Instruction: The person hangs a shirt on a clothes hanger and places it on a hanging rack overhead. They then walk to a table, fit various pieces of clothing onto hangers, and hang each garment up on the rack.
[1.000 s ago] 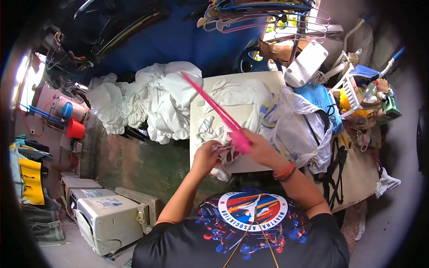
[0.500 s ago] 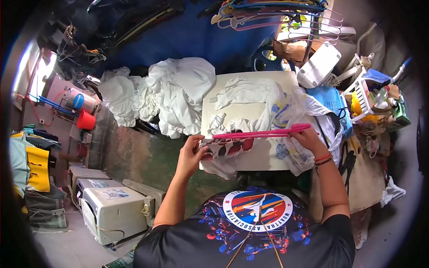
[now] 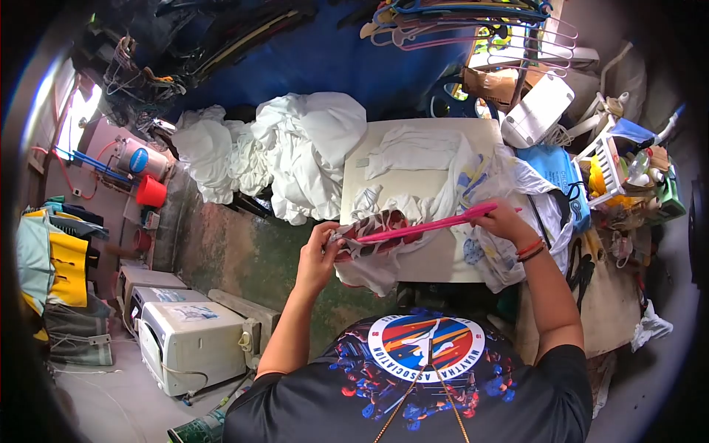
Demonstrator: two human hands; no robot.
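Note:
My right hand [image 3: 504,221] is closed around one end of a pink plastic clothes hanger [image 3: 428,225], which shows nearly edge-on above the table. The hanger's other end reaches into a thin garment [image 3: 359,251] with a red, black and white pattern. My left hand [image 3: 317,252] pinches that garment at its left edge, with the fingers pressed together. Pale fabric hangs down below the patterned part. Behind my hands, a white garment [image 3: 417,151] lies on the cream table [image 3: 356,171]. A clear plastic bag [image 3: 491,262] rests under my right wrist.
White laundry [image 3: 303,148] is heaped left of the table. Several hangers [image 3: 458,22] hang overhead. White machines [image 3: 192,343] stand on the floor at lower left, with a red bucket [image 3: 151,191] beyond. A white basket [image 3: 605,173] of bottles stands at right.
The hanger has tilted, its left end dropping and moving right into the patterned garment. My left hand has shifted slightly right, still pinching the cloth. The camera view has shifted a little.

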